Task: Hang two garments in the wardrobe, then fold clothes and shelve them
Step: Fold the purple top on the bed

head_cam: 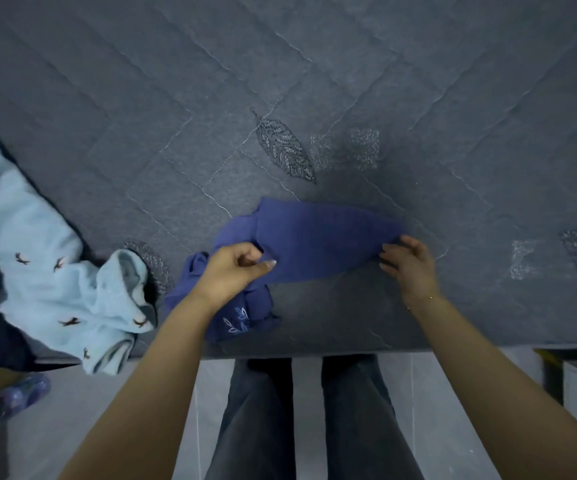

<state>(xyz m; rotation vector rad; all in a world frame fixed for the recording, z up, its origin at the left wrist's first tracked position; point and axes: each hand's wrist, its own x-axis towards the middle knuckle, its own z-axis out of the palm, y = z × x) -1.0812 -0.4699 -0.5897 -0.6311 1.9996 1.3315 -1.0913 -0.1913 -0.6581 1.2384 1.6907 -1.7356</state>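
Blue garment (315,244) lies crosswise on the bed (315,81); left hand (235,268) clenches bunched end, right hand (408,261) pinches the other edge.

I count two of my hands, my left hand (235,268) and my right hand (408,263), one dark blue garment (315,244), one pale blue bird-print garment (37,244), one grey quilted bedspread (280,81), and three stitched leaves.
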